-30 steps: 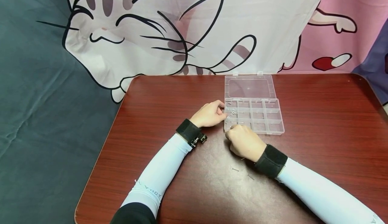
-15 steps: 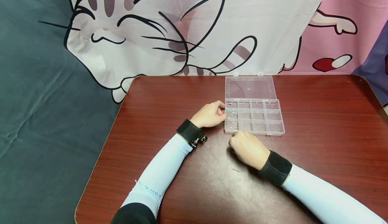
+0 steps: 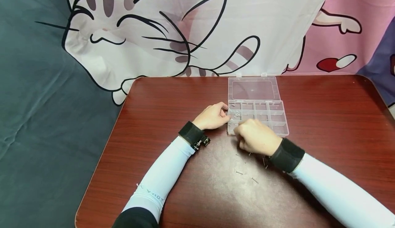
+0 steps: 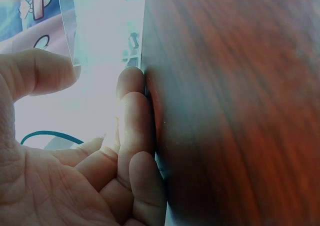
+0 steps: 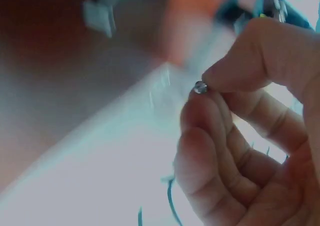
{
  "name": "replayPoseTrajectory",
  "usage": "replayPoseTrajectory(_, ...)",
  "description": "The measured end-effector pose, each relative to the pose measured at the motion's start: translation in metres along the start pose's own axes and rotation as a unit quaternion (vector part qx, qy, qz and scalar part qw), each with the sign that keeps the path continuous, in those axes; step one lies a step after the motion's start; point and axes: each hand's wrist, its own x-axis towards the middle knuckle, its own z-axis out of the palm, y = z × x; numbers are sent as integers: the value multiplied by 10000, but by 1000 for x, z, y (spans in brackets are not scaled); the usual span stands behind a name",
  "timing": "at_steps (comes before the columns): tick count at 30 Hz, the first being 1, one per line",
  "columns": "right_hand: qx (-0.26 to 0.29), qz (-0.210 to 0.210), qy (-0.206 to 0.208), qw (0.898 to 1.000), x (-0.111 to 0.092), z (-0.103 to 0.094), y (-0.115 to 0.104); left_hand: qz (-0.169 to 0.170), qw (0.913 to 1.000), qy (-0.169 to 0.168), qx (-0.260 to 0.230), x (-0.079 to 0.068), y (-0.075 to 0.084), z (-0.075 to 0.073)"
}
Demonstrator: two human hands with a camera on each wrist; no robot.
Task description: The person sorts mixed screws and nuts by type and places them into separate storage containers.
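Note:
My right hand (image 3: 258, 138) is over the front left part of a clear compartment box (image 3: 279, 129). Between thumb and forefinger it pinches a small metal screw (image 5: 200, 87), whose shiny round end shows in the right wrist view. My left hand (image 3: 212, 116) rests at the box's left side, fingertips right at the wall, thumb held apart from the fingers (image 4: 134, 121). Several small screws lie loose on the table, one of them a thin screw (image 3: 239, 172) near the front. Small metal rings (image 3: 237, 115) sit in a left compartment.
The box's clear lid (image 3: 255, 90) is folded back toward the table's far edge. Behind the brown table (image 3: 333, 125) hangs a cloth (image 3: 277, 22) with a cartoon cat print. Most compartments on the box's right side look bare.
My right hand first drew back slightly from the box's near edge, then moved forward over its front left compartments. More loose screws now show on the table. The left hand stays put.

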Motion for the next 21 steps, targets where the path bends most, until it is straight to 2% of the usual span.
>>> replayPoseTrajectory(10,-210,158,396,9989,24,-55,62,86,10000,-34,-3,2,-3,0)
replayPoseTrajectory(15,-310,183,514,9980,33,-66,84,69,10000,-51,-34,2,-2,0)
replayPoseTrajectory(21,-340,213,535,9978,42,-72,94,50,9999,-55,-110,3,-2,1)
